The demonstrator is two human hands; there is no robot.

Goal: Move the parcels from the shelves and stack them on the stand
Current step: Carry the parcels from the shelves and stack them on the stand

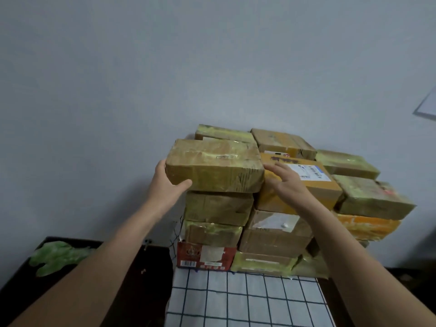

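A tape-wrapped brown parcel (pixel 214 165) sits on top of the left column of stacked parcels. My left hand (pixel 166 182) holds its left end, thumb along the front face. My right hand (pixel 286 182) hovers just right of it with fingers spread, in front of a labelled orange-brown parcel (pixel 313 182), gripping nothing. The stack stands on a stand with a white, blue-checked cloth (pixel 245 300). Below the held parcel lie several more parcels, with a red box (pixel 205 256) at the bottom.
More wrapped parcels (pixel 375 197) fill the right side and back of the stack, against a pale wall. A dark table (pixel 132 279) stands at the left with a crumpled green plastic piece (pixel 56 256) on it. A white sheet (pixel 428 105) hangs at the far right.
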